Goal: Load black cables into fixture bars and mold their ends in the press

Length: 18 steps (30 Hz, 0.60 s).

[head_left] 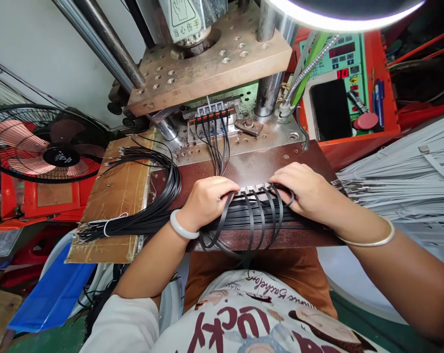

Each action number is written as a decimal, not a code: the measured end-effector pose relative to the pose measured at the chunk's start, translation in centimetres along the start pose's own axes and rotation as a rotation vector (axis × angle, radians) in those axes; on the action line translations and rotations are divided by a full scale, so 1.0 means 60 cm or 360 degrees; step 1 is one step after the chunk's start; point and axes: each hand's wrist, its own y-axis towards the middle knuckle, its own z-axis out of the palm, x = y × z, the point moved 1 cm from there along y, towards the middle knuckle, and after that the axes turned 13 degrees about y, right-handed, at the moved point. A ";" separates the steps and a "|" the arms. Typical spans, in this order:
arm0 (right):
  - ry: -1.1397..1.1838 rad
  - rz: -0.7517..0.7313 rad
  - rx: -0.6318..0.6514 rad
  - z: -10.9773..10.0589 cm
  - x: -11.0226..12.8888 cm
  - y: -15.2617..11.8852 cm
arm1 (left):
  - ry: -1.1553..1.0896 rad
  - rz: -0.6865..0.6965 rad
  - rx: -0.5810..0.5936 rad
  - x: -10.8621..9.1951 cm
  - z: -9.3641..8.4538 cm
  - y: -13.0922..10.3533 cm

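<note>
A small metal strip (255, 188) with several black cables looping from it toward my body lies between my hands. My left hand (211, 200) pinches its left end, thumb and fingers together. My right hand (299, 189) is closed on its right end, with a cable curling by the fingers. Beneath the strip, a flat bundle of black cables (236, 220) lies along the brown bench edge. Farther back, a second set of cables (216, 142) hangs from a metal fixture (210, 112) under the press plate (214, 73).
A coiled black cable bundle (172, 184) lies on cardboard (111, 196) at left, near a fan (62, 156). Press posts flank the fixture. At right are a red control box (391, 117), a phone (331, 109) and pale cables (402, 171). A ring lamp (347, 22) hangs above.
</note>
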 end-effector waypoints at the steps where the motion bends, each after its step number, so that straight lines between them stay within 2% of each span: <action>1: 0.0002 -0.0003 -0.0004 0.000 0.000 -0.001 | 0.0024 0.0004 0.0009 -0.001 0.002 -0.001; 10: 0.0049 0.0045 -0.0025 -0.002 0.003 -0.003 | 0.0153 -0.0040 -0.0045 -0.003 0.005 0.000; 18: 0.0063 0.0085 -0.0012 0.001 0.004 -0.002 | 0.0218 0.0047 0.0120 -0.007 0.016 -0.005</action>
